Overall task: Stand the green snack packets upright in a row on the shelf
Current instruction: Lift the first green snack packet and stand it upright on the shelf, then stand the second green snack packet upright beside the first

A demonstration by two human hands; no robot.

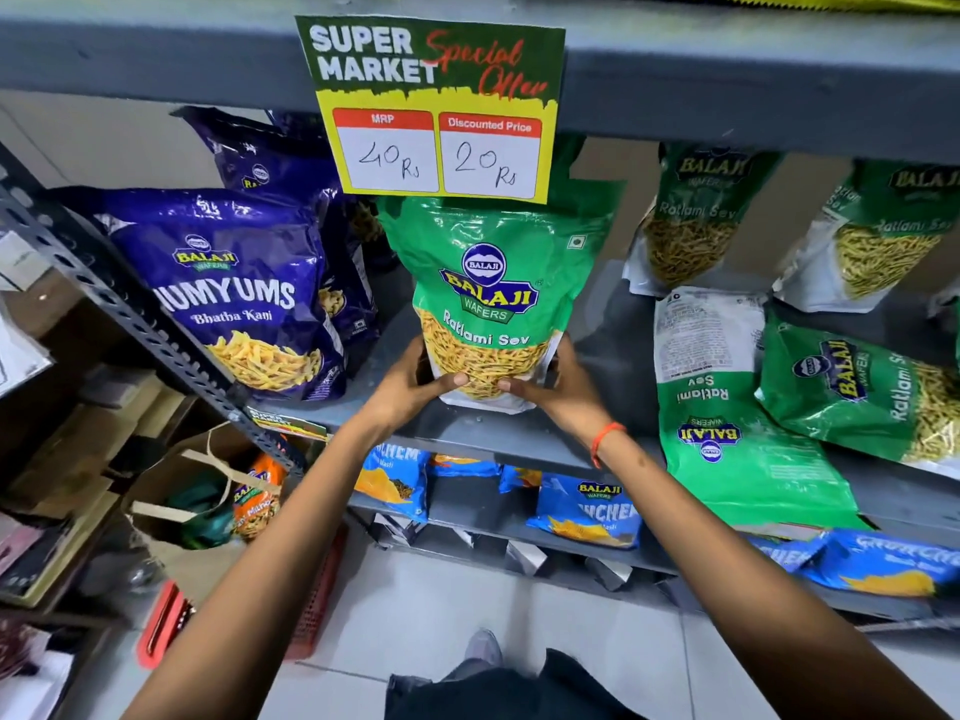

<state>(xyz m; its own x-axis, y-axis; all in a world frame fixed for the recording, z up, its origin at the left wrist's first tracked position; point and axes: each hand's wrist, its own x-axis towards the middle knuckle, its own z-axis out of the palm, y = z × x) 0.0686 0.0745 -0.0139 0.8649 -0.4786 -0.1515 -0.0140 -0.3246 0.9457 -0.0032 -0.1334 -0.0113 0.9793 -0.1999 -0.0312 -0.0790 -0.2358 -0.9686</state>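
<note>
I have both hands on one green packet (488, 298) in the middle of the frame, gripping its lower end. My left hand (410, 381) wraps the bottom left corner and my right hand (553, 384) wraps the bottom right, thumbs pressed onto the front over the printed yellow sev, so the packet sits between my palms. It stands upright on the grey metal shelf (498, 433), long axis vertical, label facing me and reading the right way up, its top edge tucked behind the price card (434, 109) hanging from the shelf above.

The packet is glossy crinkled plastic, puffed in the middle, with a white gusset at the base.

To the right of the frame, another green packet (727, 407) lies flat on the shelf, upside down with its back panel showing, long axis running away from me. Beside it at far right a third one (857, 392) lies on its side, label turned sideways. Two more green packets (696, 215) lean at the back, upper right. At left, blue packets (234, 288) stand upright just beside mine. An orange band (605, 441) circles my right wrist.
</note>
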